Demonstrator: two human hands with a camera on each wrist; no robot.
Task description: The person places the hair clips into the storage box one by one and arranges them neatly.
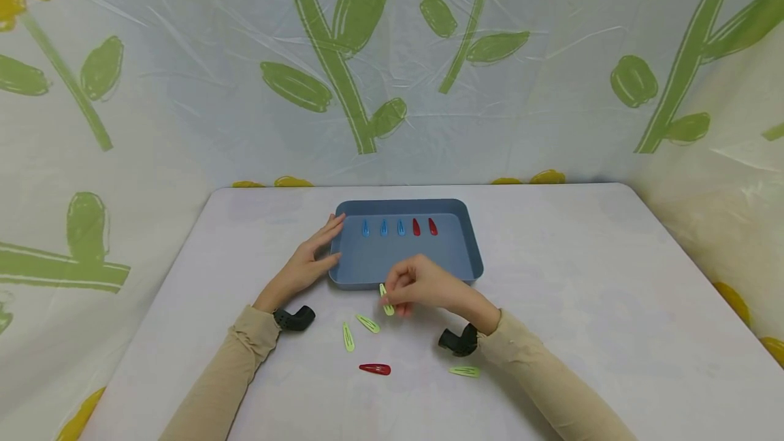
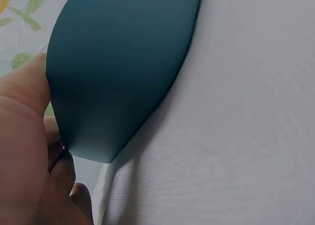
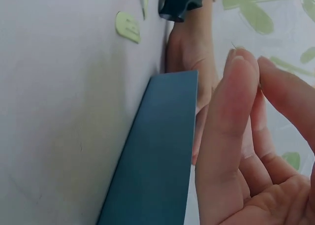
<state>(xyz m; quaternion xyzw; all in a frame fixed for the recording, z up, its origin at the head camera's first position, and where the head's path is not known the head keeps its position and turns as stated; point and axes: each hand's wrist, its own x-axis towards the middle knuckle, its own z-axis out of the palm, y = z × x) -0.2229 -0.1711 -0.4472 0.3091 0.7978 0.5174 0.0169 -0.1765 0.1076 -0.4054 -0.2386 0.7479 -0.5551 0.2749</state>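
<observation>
Pale green, a slim hair clip [image 1: 388, 308] is pinched between the thumb and fingertips of the right hand [image 1: 425, 284], held at the near edge of a blue-grey tray [image 1: 367, 262]; whether it touches the rim cannot be told. Inside the tray, along its far part, runs a row of clips: three blue clips [image 1: 384, 228] on the left, then two red clips [image 1: 416, 227] on the right, all lying lengthwise from near to far. At the tray's left side the left hand [image 1: 304, 265] rests with its fingers extended, fingertips and thumb touching the rim. On the near side of the tray, two loose green clips [image 1: 348, 337] lie to the left, with a single red clip [image 1: 375, 369] nearer still and another green clip [image 1: 464, 371] off to the right, beside the right forearm. Both wrists carry black devices [image 1: 296, 319] below beige sleeves [image 1: 539, 373]. Everything sits on a whitish table [image 1: 582, 278], with a pale cloth [image 1: 214, 121] printed with green leaves and yellow flowers hanging beyond its far edge.
</observation>
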